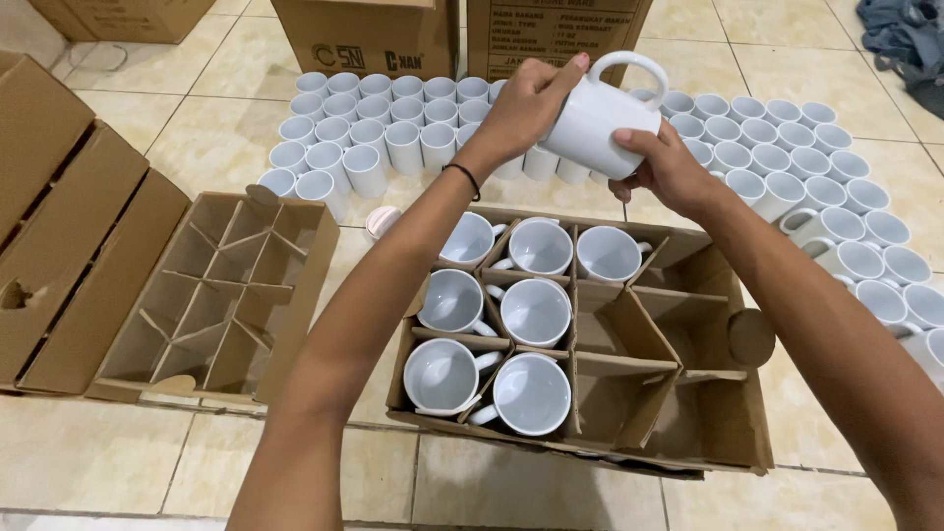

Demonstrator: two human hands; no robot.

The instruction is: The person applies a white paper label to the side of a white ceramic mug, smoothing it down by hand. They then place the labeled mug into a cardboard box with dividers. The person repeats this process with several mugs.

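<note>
In the head view, both hands hold one glossy white ceramic mug with a loop handle (598,116), lifted above the floor and tilted so its handle points up and to the right. The left hand (521,103) grips the mug's left side, its fingers curled over the rim end with the fingertips (578,65) touching just beside the handle's root. A thin black band (464,175) circles that wrist. The right hand (664,169) supports the mug from below and from the right, its fingers pressed against the lower wall of the mug; both hands are closed on it, not slack.

Directly beneath the fingers lies an open brown cardboard box with cardboard dividers (678,339). Seven more white mugs (536,313) stand mouth-up in its left compartments, while the compartments under the right hand show only bare cardboard. Well to the left of the left hand sits a second brown divider box (221,295) with no mugs in its cells, and beside that a flattened cardboard carton (69,226).

Beyond the fingertips, rows of white mugs (379,123) stand on the pale tiled floor (197,147), and another group of white mugs (836,197) spreads out to the right of the right hand. Closed brown shipping cartons (369,34) stand further behind the raised mug. A bundle of dark cloth (905,39) lies far right of the fingers.
</note>
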